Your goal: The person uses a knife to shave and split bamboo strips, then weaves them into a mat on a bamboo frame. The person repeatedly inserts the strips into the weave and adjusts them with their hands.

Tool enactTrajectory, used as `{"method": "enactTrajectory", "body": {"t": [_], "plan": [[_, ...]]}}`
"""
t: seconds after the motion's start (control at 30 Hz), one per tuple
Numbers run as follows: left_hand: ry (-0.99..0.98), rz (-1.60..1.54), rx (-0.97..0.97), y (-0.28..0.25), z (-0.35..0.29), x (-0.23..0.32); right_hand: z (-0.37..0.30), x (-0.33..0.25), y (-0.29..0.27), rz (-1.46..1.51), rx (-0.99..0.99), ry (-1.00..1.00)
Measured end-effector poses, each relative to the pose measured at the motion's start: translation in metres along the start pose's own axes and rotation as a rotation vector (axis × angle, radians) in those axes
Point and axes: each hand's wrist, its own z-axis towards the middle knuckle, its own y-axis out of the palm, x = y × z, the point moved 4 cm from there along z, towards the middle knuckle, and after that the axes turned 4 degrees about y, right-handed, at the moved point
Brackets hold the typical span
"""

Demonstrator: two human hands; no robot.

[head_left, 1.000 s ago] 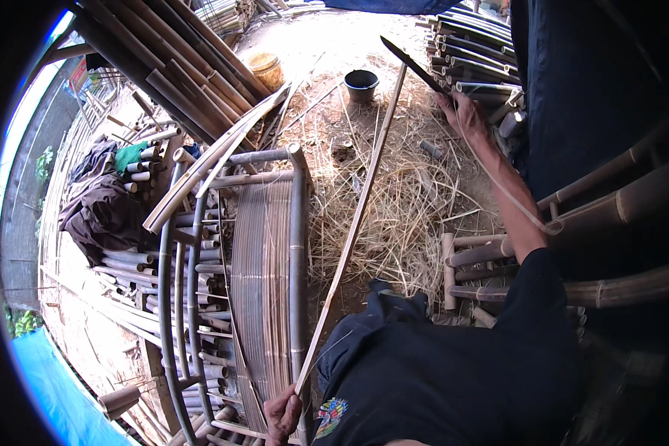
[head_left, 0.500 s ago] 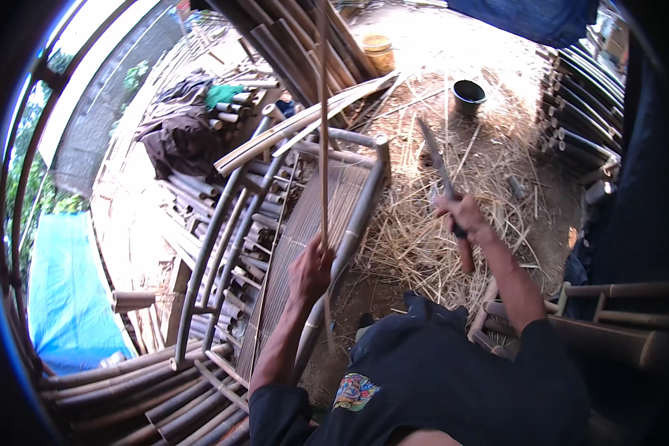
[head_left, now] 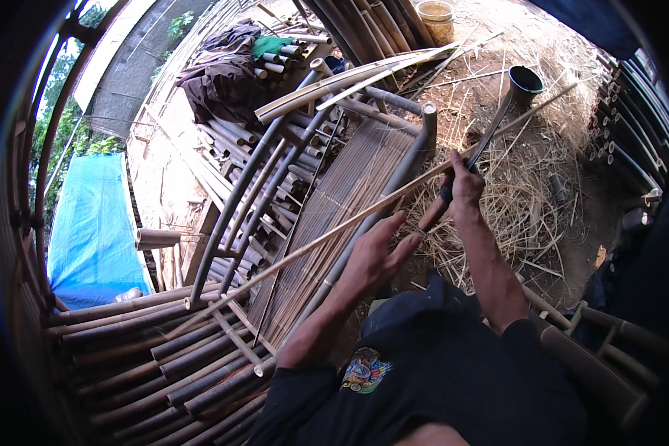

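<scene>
My right hand (head_left: 466,186): fingers wrapped around the grip of a long knife, forefinger and thumb up by the strip; I cannot tell whether they pinch it too.
My left hand (head_left: 377,256): spread, thumb held away from the fingers, just below the strip and near the end of the knife's handle; I cannot tell whether it touches either.
Knife (head_left: 490,134): reddish-brown handle low, dark blade pointing up and away, crossing the strip just past my right hand.
Bamboo strip (head_left: 360,215): long and thin, slanting from upper right, past my right hand, over the slatted bench (head_left: 353,195) to lower left.
Beneath my right hand: pale shavings (head_left: 505,230) strewn over the ground.
Beyond the blade tip: a black bucket (head_left: 526,80).
Lower left: bamboo poles (head_left: 126,360) lying side by side, a blue tarp (head_left: 93,230) past them.
</scene>
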Motion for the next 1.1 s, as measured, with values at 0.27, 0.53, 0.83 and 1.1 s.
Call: {"method": "enactTrajectory", "body": {"t": [0.27, 0.53, 0.83, 1.1], "plan": [[-0.251, -0.538, -0.302, -0.02, -0.039, -0.111, 0.05, -0.101, 0.006, -0.629, -0.093, -0.471], [-0.206, -0.538, -0.027, 0.006, 0.009, -0.077, -0.049, -0.037, -0.009, -1.445, -0.316, -0.948], [-0.192, -0.317, 0.072, 0.007, -0.058, -0.111, -0.027, -0.039, -0.011, -1.552, -0.257, -0.715], [-0.175, -0.297, 0.048, -0.021, -0.17, -0.148, 0.046, -0.148, -0.055, -1.597, 0.111, -0.774]]}}
